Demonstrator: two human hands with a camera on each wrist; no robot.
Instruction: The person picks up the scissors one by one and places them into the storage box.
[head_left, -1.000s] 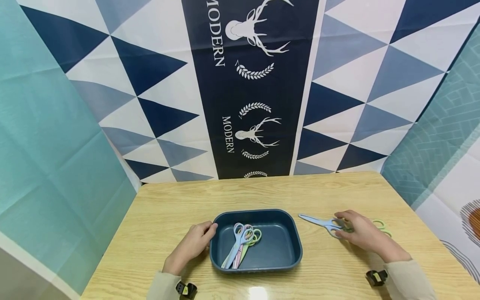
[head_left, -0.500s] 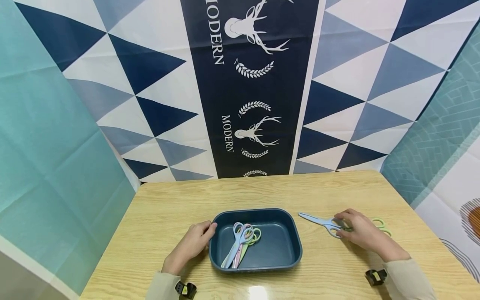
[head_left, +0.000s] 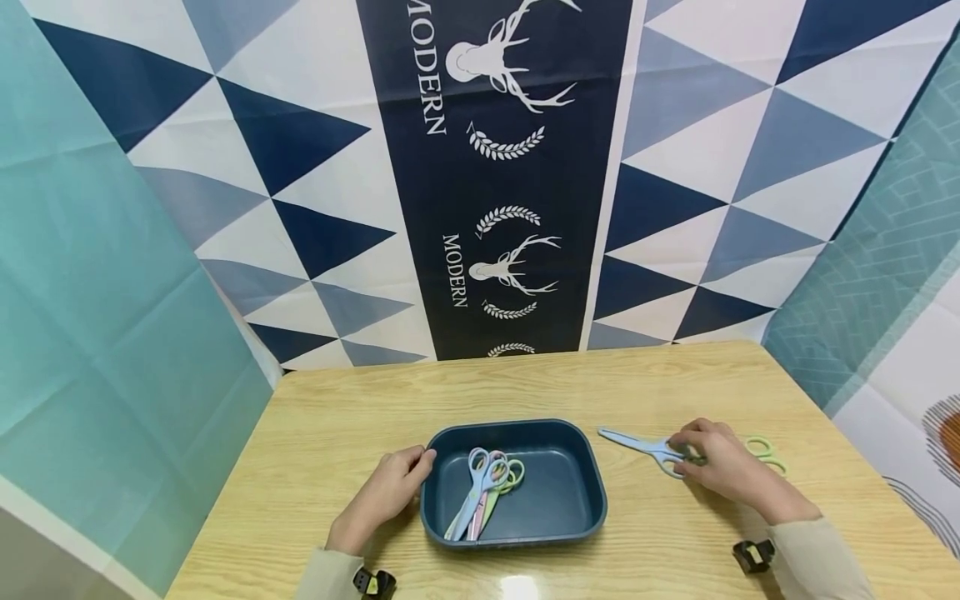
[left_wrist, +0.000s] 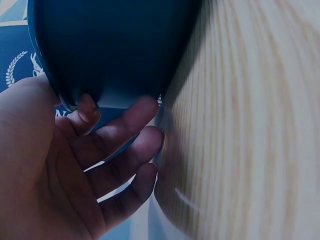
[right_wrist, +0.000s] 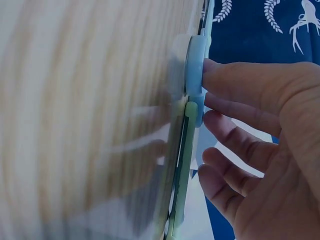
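On the left, a teal cloth (head_left: 112,333) is hanging beside a wooden table (head_left: 360,392). We are seeing a person's left hand (head_left: 386,487) gripping the left side of a dark blue tray (head_left: 558,492), thumb lying at the rim, the other fingers bending along the outside. In the tray's left half, three pairs of scissors are overlapping, handles to the far side, blades pointing near: a blue pair (head_left: 467,507), a pink pair (head_left: 477,518) and a green pair (head_left: 492,502). On the far side, a dark strip (head_left: 517,183) bearing white deer heads is hanging between triangle patterns. Right of the tray, apart from it, blue scissors (head_left: 630,440) are lying on the table, blades pointing left. The right hand (head_left: 720,465), well apart from the left, is touching their handles with thumb and fingers gently bent; we cannot tell whether it is pinching them. Farthest right, green scissors (right_wrist: 188,145) are lying partly under that hand, their handles showing beyond it.
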